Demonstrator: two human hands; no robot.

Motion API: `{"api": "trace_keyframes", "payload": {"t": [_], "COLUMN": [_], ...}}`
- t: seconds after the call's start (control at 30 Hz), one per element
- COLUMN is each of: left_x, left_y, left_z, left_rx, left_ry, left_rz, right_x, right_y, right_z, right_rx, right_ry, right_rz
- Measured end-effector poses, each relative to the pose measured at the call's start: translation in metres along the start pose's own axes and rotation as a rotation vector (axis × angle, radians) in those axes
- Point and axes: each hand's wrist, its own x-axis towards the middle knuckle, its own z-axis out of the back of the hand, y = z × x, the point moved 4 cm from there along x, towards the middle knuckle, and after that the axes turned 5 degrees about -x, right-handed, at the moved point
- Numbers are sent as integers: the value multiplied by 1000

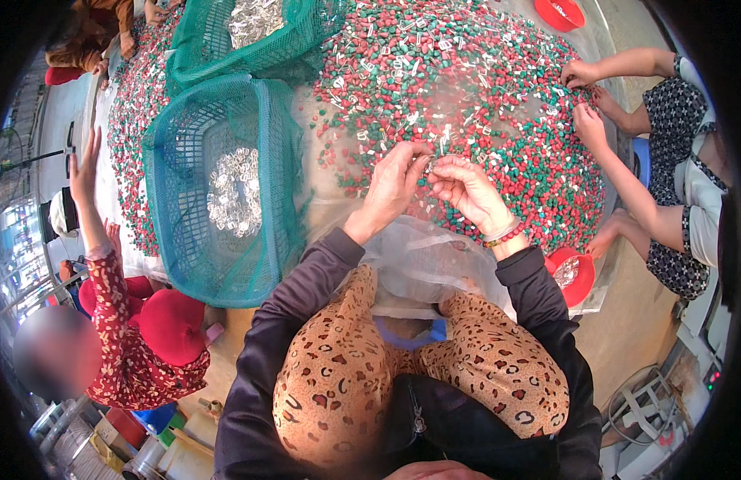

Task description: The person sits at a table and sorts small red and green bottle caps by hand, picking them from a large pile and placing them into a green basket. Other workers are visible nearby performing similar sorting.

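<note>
Head view: sorting step, left hand (393, 188) and right hand (466, 190) pinch a small clear piece together at the heap of red and green pellets (498, 104)'s 6 o'clock edge; next needs a drop toward the teal mesh basket (218, 192) at 9 o'clock.

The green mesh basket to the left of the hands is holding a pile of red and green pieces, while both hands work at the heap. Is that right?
Not quite. The head view shows the green mesh basket holds a pile of clear, silvery pieces, not red and green ones. The rest stands: it sits to the left of the left hand and right hand, which work together at the red and green heap.
</note>
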Motion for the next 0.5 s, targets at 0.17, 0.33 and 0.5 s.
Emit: {"api": "trace_keyframes", "payload": {"t": [0.17,0.33,0.5], "left_x": [10,17,-6], "left_y": [-14,0,28], "left_z": [8,18,15], "left_rx": [301,78,-1177], "left_ry": [107,290,396], "left_rz": [-404,-181,508], "right_x": [5,4,-22], "right_y": [-4,19,52], "right_z": [13,24,22], "right_rx": [180,76,-86], "right_ry": [-2,-2,137], "right_rz": [-49,117,282]}}
